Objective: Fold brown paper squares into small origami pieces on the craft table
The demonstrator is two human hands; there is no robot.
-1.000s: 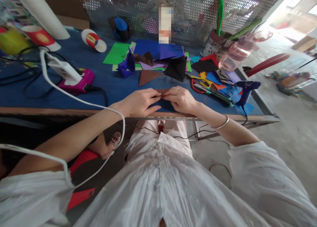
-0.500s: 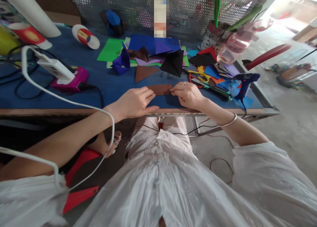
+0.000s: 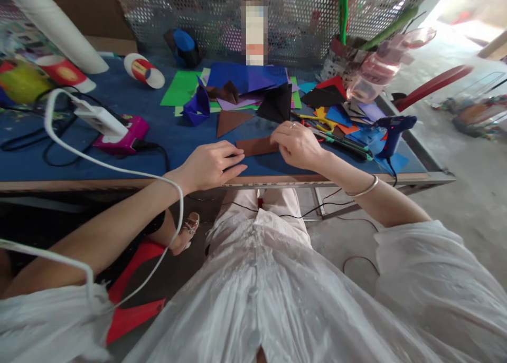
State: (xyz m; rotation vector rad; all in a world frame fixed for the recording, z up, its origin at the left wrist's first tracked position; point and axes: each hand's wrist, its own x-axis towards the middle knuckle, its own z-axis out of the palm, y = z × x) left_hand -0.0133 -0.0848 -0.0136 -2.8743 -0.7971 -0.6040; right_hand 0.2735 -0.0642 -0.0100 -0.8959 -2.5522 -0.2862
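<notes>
A folded strip of brown paper (image 3: 258, 146) lies on the blue tabletop between my hands, near the front edge. My right hand (image 3: 299, 145) has its fingers curled down and pinches the right end of the strip. At the left end, my left hand (image 3: 214, 165) has its fingers stretched out and its thumb apart, with fingertips at the paper's edge. Just behind the strip lies a brown paper triangle (image 3: 232, 123). A black folded paper (image 3: 277, 103) and a purple folded paper piece (image 3: 198, 108) sit farther back.
Yellow-handled scissors (image 3: 325, 122), a cutter (image 3: 348, 145) and a blue glue gun (image 3: 394, 133) lie to the right. At left stands a magenta power adapter (image 3: 122, 136) with a white plug. A white cable (image 3: 114, 168) hangs across my left forearm. Behind is a perforated metal panel (image 3: 214, 15).
My left hand has loosened and drawn slightly left, so more of the strip's left end shows. My right hand has shifted a little up over the right end. The view has tilted slightly.
</notes>
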